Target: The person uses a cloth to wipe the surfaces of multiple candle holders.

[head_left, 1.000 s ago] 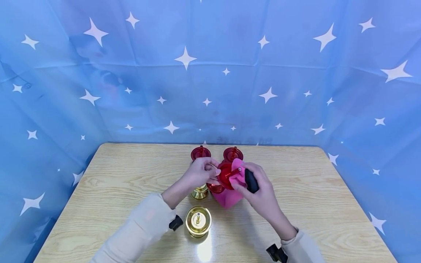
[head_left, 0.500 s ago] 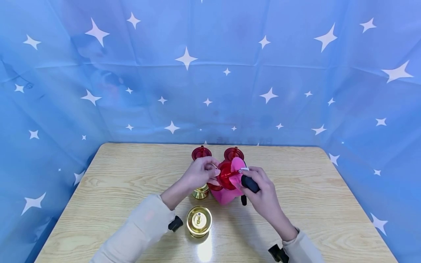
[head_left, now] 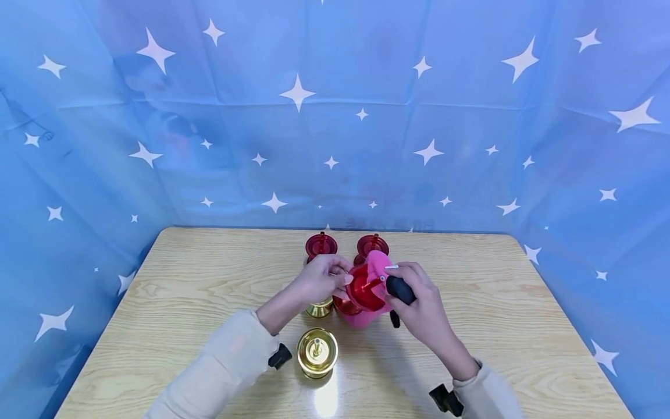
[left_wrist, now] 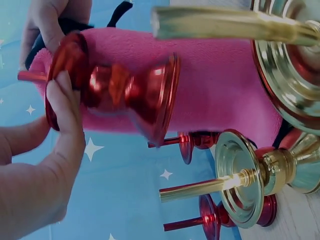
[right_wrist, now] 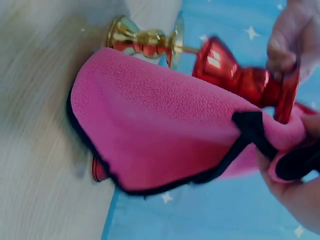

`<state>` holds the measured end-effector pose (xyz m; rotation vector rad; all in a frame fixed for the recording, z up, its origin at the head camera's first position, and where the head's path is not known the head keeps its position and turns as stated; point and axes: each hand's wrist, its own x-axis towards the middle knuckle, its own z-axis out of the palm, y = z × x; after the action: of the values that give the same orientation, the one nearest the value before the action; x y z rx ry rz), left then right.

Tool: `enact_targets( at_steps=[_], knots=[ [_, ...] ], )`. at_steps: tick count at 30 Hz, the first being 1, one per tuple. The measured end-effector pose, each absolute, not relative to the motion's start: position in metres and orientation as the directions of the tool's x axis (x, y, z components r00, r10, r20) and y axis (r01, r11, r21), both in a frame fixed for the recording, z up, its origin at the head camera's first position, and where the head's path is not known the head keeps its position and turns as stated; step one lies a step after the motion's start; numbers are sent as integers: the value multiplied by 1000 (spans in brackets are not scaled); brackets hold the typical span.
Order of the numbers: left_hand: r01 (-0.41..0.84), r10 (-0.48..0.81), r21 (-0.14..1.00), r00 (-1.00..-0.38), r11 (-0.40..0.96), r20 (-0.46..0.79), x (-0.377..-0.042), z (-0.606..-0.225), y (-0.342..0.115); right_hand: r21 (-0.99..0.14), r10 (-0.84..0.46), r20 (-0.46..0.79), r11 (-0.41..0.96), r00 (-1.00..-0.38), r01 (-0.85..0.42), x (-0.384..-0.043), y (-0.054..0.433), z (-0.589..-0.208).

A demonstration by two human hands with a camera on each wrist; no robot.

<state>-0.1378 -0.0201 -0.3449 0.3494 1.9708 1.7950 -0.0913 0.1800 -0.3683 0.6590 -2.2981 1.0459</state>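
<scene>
My left hand (head_left: 318, 281) pinches the rim of a shiny red candlestick (head_left: 361, 294) at its dish. It is held up off the table and tilted, its thin stem pointing toward my right hand (head_left: 423, 299). That hand grips a bunched pink cloth (head_left: 376, 265) with black edging, pressed at the dish's right side. In the left wrist view the candlestick's waist and flared foot (left_wrist: 157, 95) show, with the pink cloth (left_wrist: 215, 85) hanging behind. Most of the cloth (right_wrist: 150, 120) droops below my right fingers in the right wrist view.
A gold candlestick (head_left: 316, 352) stands near the front; another gold one (head_left: 319, 308) is behind it, partly covered by my left hand. Two red candlesticks, one back left (head_left: 320, 244) and one back right (head_left: 374, 244), stand near the rear edge of the wooden table (head_left: 209, 273).
My right hand has shifted slightly right and down, with the cloth changing its fold at the dish. The held candlestick has tilted and lowered a little; my left hand keeps its pinch.
</scene>
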Motion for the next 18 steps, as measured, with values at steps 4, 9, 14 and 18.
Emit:
enact_targets(
  at_steps=[4, 9, 14, 18],
  knots=[
    [-99, 397, 992, -909, 84, -124, -139, -345, -22, -502, -181, 668, 606, -722, -617, -81, 172, -375],
    [-73, 417, 994, -904, 82, -100, -140, -345, -24, -518, -152, 673, 602, -724, -608, -75, 169, -377],
    [-23, 522, 992, -849, 127, -86, -139, -344, -26, -548, -163, 634, 596, -756, -587, -78, 173, -372],
    [2, 600, 984, -793, 177, -106, -139, -342, -28, -565, -180, 622, 571, -762, -596, -82, 176, -365]
  ],
)
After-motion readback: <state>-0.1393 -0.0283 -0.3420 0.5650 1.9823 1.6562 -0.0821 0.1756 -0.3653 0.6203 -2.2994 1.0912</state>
